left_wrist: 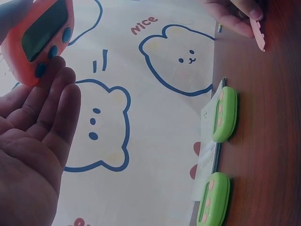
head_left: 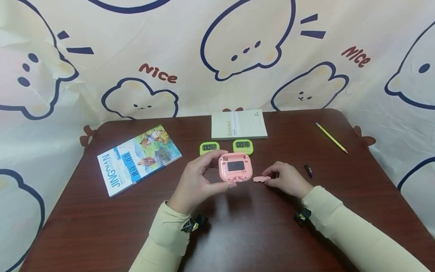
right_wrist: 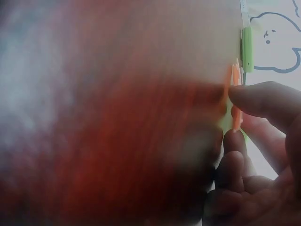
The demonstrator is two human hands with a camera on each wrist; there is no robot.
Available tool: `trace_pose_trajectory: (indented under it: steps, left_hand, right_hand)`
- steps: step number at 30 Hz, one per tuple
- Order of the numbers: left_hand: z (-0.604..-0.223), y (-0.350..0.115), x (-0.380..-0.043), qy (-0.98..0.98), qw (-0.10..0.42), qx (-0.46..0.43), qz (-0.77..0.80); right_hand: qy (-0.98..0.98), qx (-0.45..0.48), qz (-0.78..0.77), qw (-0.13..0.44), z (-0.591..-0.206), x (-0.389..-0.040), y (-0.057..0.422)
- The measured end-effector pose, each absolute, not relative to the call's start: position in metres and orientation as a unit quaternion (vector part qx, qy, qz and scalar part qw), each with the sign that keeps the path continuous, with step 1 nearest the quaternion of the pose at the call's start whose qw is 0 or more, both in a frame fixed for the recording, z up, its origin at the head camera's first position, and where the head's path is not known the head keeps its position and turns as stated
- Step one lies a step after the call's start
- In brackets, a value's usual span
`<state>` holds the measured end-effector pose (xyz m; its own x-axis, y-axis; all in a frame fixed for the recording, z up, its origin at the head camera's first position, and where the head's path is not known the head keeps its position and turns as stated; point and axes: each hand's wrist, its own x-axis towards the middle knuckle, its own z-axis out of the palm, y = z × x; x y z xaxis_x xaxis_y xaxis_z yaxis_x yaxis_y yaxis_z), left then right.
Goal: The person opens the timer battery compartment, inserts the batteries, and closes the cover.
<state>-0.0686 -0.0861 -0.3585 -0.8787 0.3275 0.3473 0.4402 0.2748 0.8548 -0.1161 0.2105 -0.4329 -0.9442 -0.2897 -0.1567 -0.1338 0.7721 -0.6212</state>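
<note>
My left hand [head_left: 197, 179] grips a pink digital timer [head_left: 235, 167] above the table, its back turned up toward the head view and its battery compartment uncovered. In the left wrist view, the timer's [left_wrist: 47, 35] dark screen and blue-green buttons show. A thin pink battery cover [head_left: 261, 179] is pinched between the thumb and fingers of my right hand [head_left: 289, 179], just right of the timer. Edge-on, the same cover [right_wrist: 236, 99] appears in the right wrist view. Right of that hand lies a small dark cylinder, apparently a battery [head_left: 309, 170].
Two green timers [head_left: 209, 147] [head_left: 243, 147] stand behind the pink one, before a notebook [head_left: 239, 124]. A blue-and-white book [head_left: 139, 160] lies at the left. At the far right lies a yellow-green pencil [head_left: 331, 138]. A printed curtain backs the brown table [head_left: 258, 241].
</note>
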Motion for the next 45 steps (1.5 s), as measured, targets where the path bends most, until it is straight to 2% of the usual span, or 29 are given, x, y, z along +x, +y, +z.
trace_pose_trajectory:
  steps: [9, 16, 28, 38, 45]
  left_hand:
    - [-0.358, -0.086, -0.069, -0.799, 0.05, -0.24, -0.549]
    - [-0.358, -0.086, -0.069, -0.799, 0.05, -0.244, -0.548]
    - [-0.358, -0.087, -0.068, -0.8, 0.045, -0.237, -0.55]
    - [-0.357, -0.087, -0.067, -0.799, 0.048, -0.238, -0.55]
    - [-0.357, -0.088, -0.067, -0.796, 0.047, -0.241, -0.553]
  right_hand:
    - [0.933, -0.117, -0.304, 0.151, -0.429, -0.123, 0.211]
    - [0.933, -0.13, -0.302, 0.148, -0.431, -0.124, 0.211]
    - [0.936, -0.11, -0.326, 0.08, -0.427, -0.11, 0.225]
    - [0.94, -0.096, -0.321, 0.059, -0.42, -0.108, 0.256]
    - [0.949, -0.085, -0.302, 0.024, -0.418, -0.108, 0.281]
